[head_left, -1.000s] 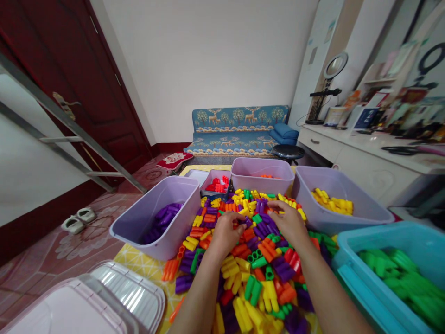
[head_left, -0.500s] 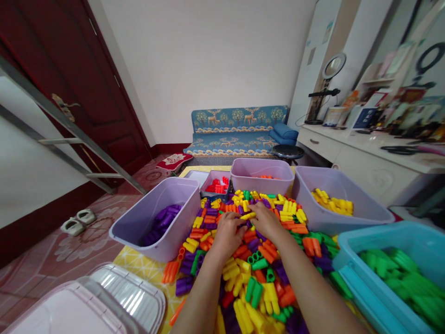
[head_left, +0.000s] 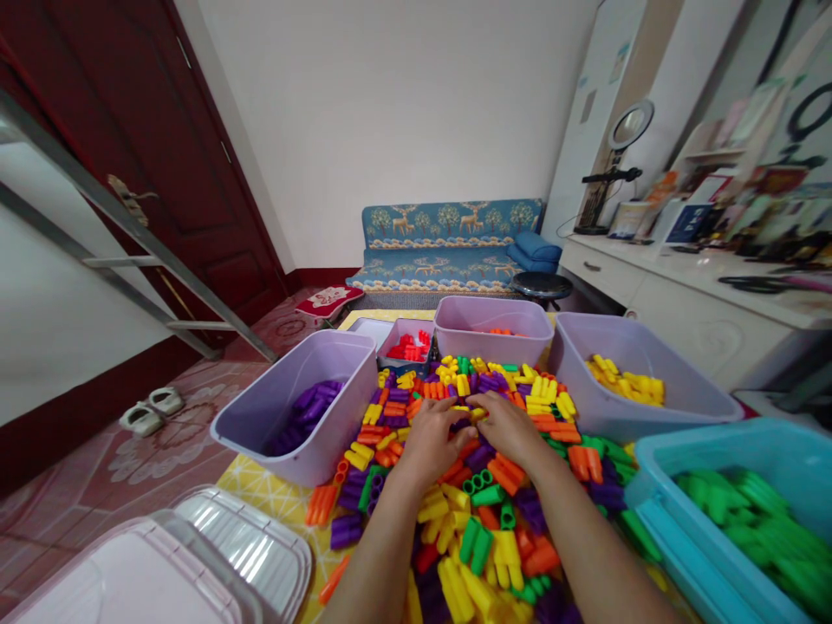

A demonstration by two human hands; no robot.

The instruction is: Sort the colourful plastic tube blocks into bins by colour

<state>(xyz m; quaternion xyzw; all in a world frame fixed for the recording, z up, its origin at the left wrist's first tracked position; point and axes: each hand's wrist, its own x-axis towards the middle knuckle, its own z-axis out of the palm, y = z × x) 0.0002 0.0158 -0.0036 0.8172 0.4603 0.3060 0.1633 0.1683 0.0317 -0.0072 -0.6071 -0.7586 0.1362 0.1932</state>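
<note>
A left hand (head_left: 434, 435) and a right hand (head_left: 505, 425) come nearly fingertip to fingertip over a heap of plastic pieces (head_left: 486, 497) spread across the middle of a yellow-topped bench (head_left: 263, 478). The hands sit close together, fingers curled, with a yellow piece (head_left: 478, 415) showing at the fingertips of the right; whether either hand is clamped on it cannot be told, since the fingers hide the contact. The heap, a jumble of yellow, purple, orange, green and red, stretches toward the far edge.

A lavender bin (head_left: 349, 422) holding purple pieces (head_left: 308, 414) stands at the left edge. Along the far edge are a small box (head_left: 406, 365) of red pieces (head_left: 411, 347) and a second lavender bin (head_left: 490, 349) with some orange pieces (head_left: 502, 331). A third lavender bin (head_left: 656, 355), containing yellow pieces (head_left: 627, 382), occupies the far right corner, while a turquoise bin (head_left: 676, 524) of green pieces (head_left: 747, 516) stands at the right edge. A clear lid (head_left: 250, 550) and a pale pink lid (head_left: 120, 576) overlap toward the near left corner. Beyond the far edge are a round black stool (head_left: 542, 284) and a blue sofa (head_left: 448, 260) patterned with deer and trees; a metal ladder (head_left: 156, 247) slants before a dark red door (head_left: 175, 173).
</note>
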